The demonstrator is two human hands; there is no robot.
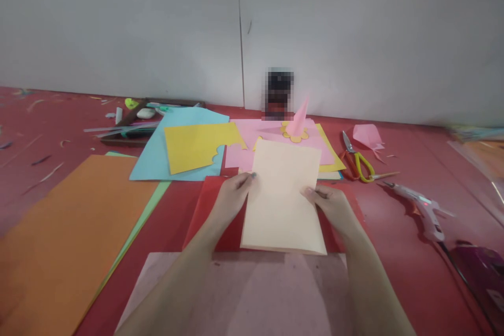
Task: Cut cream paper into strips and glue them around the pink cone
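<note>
A cream sheet of paper (281, 194) lies in front of me over a red sheet (200, 215). My left hand (232, 197) pinches the cream sheet's left edge, fingers closed on it. My right hand (331, 202) grips its right edge the same way. Below the sheet lies a pale pink sheet (244, 294), partly covered by my forearms.
A large orange sheet (66, 236) lies at left over a green one. Behind are a blue sheet (157, 152), a yellow sheet (197, 144), a pink sheet with a pink cone (298, 118), scissors (356, 157) and a glue gun (423, 210) at right. A tray of tools (134, 121) sits by the wall.
</note>
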